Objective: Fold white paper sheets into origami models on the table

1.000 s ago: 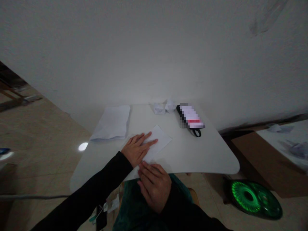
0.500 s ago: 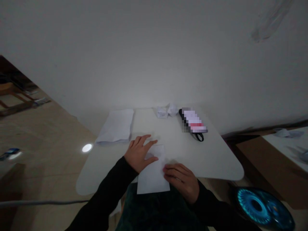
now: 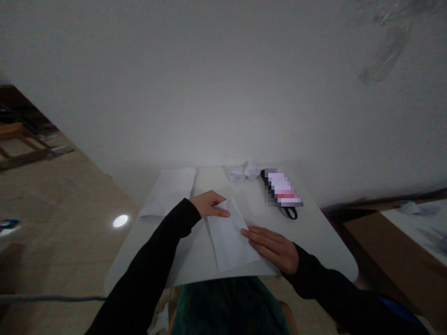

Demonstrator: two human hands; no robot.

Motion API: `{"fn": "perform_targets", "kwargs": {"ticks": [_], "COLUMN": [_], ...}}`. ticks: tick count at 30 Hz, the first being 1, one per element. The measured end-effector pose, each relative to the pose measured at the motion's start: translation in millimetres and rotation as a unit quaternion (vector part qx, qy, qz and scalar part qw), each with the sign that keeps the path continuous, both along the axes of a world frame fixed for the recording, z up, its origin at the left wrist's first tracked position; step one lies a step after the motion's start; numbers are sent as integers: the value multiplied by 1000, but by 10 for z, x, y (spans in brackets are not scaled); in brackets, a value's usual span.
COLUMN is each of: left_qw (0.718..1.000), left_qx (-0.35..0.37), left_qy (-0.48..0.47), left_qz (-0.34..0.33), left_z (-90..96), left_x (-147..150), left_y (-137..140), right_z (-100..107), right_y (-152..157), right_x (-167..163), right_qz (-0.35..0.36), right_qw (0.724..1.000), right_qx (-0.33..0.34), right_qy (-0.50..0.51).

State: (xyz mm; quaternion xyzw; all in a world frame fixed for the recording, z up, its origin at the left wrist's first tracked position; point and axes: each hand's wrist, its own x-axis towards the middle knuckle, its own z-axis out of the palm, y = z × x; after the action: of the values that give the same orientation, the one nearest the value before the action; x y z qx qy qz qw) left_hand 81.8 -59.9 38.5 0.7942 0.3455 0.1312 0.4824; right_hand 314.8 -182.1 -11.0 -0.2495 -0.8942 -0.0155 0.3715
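Observation:
A white sheet of paper [image 3: 232, 237] lies at a slant on the small white table [image 3: 300, 251], near its front edge. My left hand [image 3: 209, 204] is at the sheet's far left corner. Its thumb rests on top, and the other fingers curl around the far edge, partly hidden. On the right edge of the sheet, my right hand [image 3: 272, 247] lies with its fingers stretched out flat. Beyond my left hand is a stack of white paper [image 3: 171, 190].
Crumpled paper [image 3: 237, 173] sits at the back of the table by the wall [image 3: 216, 93]. To its right is a phone [image 3: 282, 188] with a black strap, its screen blurred. A cardboard piece [image 3: 391, 256] is at the right, and a cable [image 3: 52, 298] runs at the left.
The sheet has shifted away from my body and turned, so its near end points more to the right. My left hand has moved to its far corner; the right has followed its edge.

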Motion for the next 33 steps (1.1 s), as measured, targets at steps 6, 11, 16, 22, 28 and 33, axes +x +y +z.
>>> {"fn": "perform_targets", "kwargs": {"ticks": [6, 11, 16, 22, 28, 33], "left_qw": [996, 989, 984, 988, 982, 972], "left_qx": [-40, 49, 64, 15, 70, 86], "left_qy": [-54, -13, -22, -100, -162, -162], "left_qz": [61, 142, 166, 113, 59, 148], "left_z": [-60, -175, -184, -148, -70, -115], "left_x": [-188, -262, -175, -34, 100, 192], "left_y": [149, 128, 49, -77, -180, -239], "right_z": [18, 69, 95, 99, 101, 102], "right_y": [647, 883, 877, 824, 825, 815], "right_x": [-104, -244, -270, -249, -203, -209], "right_qz": [84, 108, 77, -26, -63, -58], "right_qw": [988, 957, 950, 915, 889, 883], "right_qx": [-115, -237, -256, -326, -332, -337], "right_qy": [54, 124, 164, 237, 310, 322]}}
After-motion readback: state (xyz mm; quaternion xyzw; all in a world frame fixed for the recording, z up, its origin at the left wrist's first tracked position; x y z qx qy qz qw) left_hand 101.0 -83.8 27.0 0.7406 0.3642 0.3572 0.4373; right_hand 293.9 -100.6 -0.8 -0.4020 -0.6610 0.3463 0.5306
